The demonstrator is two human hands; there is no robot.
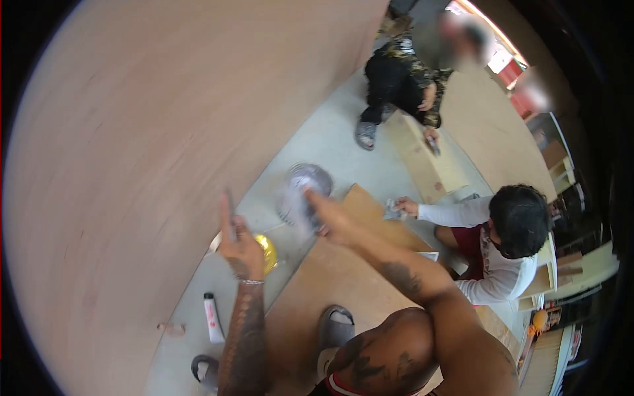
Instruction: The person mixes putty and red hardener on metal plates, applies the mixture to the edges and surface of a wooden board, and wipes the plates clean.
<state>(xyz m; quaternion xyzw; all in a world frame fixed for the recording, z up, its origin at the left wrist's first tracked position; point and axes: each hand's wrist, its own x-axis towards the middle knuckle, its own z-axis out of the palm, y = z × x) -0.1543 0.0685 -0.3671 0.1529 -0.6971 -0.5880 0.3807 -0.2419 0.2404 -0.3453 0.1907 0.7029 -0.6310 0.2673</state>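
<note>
My left hand (242, 249) is raised beside the large wooden panel, closed around a thin grey scraper (230, 214) seen nearly edge-on. Just behind its wrist sits a shiny gold round tin or lid (267, 253). My right hand (332, 221) reaches across the middle, fingers closed on a flat greyish tool smeared by motion; its kind cannot be made out. Right behind that hand stands a round tub (319, 173) with grey paste-like material in it. A white tube (212, 318) with a black cap lies on the floor below my left hand.
The broad wooden panel (132, 132) fills the left side. Brown boards (310, 277) lie on the grey floor by my sandalled foot (337, 326). A person in white (508, 264) crouches at right, holding a grey piece; another in camouflage works on a long board (422, 158).
</note>
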